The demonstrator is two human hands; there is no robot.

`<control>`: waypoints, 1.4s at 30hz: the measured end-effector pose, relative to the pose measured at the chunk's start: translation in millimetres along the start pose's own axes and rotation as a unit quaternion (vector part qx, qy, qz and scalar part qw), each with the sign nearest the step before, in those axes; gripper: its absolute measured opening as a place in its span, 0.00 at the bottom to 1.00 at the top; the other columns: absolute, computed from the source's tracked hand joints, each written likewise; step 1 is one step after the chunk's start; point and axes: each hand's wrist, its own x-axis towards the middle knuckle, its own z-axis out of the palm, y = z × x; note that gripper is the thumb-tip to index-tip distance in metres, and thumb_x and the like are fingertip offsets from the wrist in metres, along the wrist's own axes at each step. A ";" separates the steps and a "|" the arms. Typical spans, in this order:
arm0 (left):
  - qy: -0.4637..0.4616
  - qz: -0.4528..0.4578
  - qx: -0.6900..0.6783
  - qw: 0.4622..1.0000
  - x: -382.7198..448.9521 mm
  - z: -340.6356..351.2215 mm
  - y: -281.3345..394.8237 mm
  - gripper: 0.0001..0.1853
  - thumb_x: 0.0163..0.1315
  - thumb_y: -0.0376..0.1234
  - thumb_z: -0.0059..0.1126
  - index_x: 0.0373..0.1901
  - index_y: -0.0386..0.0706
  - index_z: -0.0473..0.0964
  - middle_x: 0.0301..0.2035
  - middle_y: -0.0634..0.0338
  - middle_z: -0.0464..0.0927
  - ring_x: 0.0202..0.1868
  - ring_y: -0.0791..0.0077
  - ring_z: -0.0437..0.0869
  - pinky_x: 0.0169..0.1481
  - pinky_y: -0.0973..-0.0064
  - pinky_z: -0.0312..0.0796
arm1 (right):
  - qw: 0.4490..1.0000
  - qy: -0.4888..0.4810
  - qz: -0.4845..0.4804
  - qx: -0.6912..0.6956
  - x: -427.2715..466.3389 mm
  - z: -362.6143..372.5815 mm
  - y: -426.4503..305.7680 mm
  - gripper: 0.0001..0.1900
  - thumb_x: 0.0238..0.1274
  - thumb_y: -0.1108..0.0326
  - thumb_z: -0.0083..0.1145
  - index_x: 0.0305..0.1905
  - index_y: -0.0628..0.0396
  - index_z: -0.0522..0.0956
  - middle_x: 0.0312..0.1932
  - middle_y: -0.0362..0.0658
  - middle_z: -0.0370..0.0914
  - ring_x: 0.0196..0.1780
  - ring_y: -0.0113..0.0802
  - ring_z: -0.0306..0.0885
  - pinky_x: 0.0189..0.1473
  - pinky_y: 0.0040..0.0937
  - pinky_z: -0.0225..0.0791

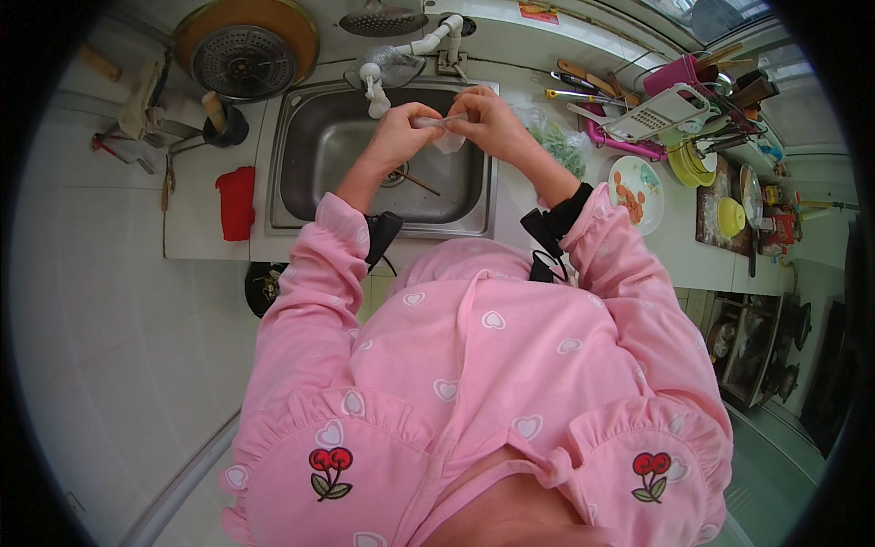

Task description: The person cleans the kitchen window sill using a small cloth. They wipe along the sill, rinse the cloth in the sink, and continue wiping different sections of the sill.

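Above the sink's far right part, my left hand (407, 133) and my right hand (489, 123) meet with their fingertips close together. Between them they pinch a small piece of thin, whitish translucent film (449, 142), possibly a plastic bag, with its upper edge gathered and the rest hanging down. The fingers hide part of it. Below is a stainless steel sink (328, 181), where a thin brown stick (420, 184) lies by the drain (394, 178). To the right of my right hand, a clear plastic bag of green vegetables (564, 147) rests on the counter.
A white faucet (371, 78) reaches over the sink's far edge. At right stand a plate (653, 205) with orange slices (627, 195), a white grater (660, 113) and a cutting board (709, 229) with a yellow bowl (731, 216). A red cloth (236, 205) lies left of the sink.
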 end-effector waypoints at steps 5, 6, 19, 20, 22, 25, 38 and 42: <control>0.069 0.125 0.106 0.984 12.8 -11.8 9.3 0.16 0.60 0.34 0.65 0.47 0.37 0.78 0.42 0.61 0.78 0.40 0.78 0.80 0.47 0.80 0.73 | 0.943 -0.047 0.154 0.292 12.3 -13.8 -0.8 0.14 0.61 0.56 0.64 0.43 0.55 0.79 0.40 0.36 0.78 0.43 0.25 0.76 0.45 0.29 0.70; 0.038 0.104 -0.031 0.993 13.6 -14.5 12.9 0.14 0.61 0.34 0.64 0.45 0.38 0.78 0.41 0.61 0.79 0.39 0.76 0.81 0.47 0.78 0.73 | 0.922 -0.051 0.198 0.330 14.1 -17.2 -2.3 0.15 0.62 0.54 0.63 0.44 0.53 0.79 0.41 0.36 0.78 0.44 0.25 0.76 0.46 0.29 0.70; 0.001 -0.010 -0.370 0.929 15.6 -14.1 34.5 0.12 0.64 0.30 0.58 0.48 0.38 0.72 0.39 0.59 0.80 0.39 0.73 0.83 0.43 0.71 0.79 | 0.876 -0.103 0.223 0.415 11.5 -35.8 -20.5 0.16 0.63 0.55 0.61 0.49 0.51 0.75 0.46 0.38 0.77 0.49 0.29 0.78 0.52 0.31 0.72; 0.029 -0.001 -0.357 0.934 16.6 -13.5 34.6 0.13 0.64 0.30 0.58 0.48 0.38 0.72 0.40 0.59 0.80 0.39 0.74 0.83 0.43 0.71 0.79 | 0.862 -0.097 0.212 0.450 11.2 -35.8 -21.3 0.15 0.64 0.56 0.61 0.49 0.51 0.75 0.46 0.38 0.77 0.49 0.29 0.78 0.52 0.31 0.72; 0.052 -0.004 -0.378 0.924 18.4 -12.4 37.2 0.13 0.65 0.31 0.58 0.49 0.37 0.73 0.40 0.59 0.80 0.38 0.75 0.83 0.43 0.72 0.79 | 0.844 -0.084 0.198 0.491 13.4 -40.2 -21.8 0.14 0.65 0.61 0.58 0.51 0.52 0.73 0.48 0.41 0.78 0.49 0.31 0.78 0.52 0.34 0.74; 0.086 -0.005 -0.358 0.930 22.4 -15.3 49.3 0.12 0.67 0.32 0.56 0.49 0.37 0.73 0.42 0.57 0.80 0.40 0.74 0.82 0.45 0.73 0.78 | 0.787 -0.105 0.153 0.589 21.7 -52.7 -20.7 0.14 0.65 0.63 0.56 0.52 0.53 0.72 0.48 0.42 0.78 0.49 0.33 0.79 0.51 0.36 0.75; -0.101 -0.031 -0.649 0.753 82.9 -0.6 99.3 0.15 0.72 0.32 0.43 0.53 0.32 0.70 0.53 0.41 0.76 0.60 0.51 0.76 0.63 0.61 0.74 | 0.774 -0.043 0.170 0.609 46.6 -70.8 -18.6 0.18 0.66 0.75 0.47 0.60 0.59 0.69 0.51 0.38 0.74 0.53 0.28 0.77 0.59 0.33 0.75; -0.077 0.010 -0.588 0.805 110.0 3.7 115.8 0.14 0.71 0.30 0.43 0.52 0.31 0.69 0.50 0.43 0.77 0.59 0.51 0.77 0.61 0.61 0.76 | 0.799 -0.047 0.203 0.564 62.5 -91.1 -9.9 0.15 0.67 0.73 0.48 0.57 0.58 0.70 0.48 0.37 0.74 0.50 0.27 0.78 0.58 0.36 0.76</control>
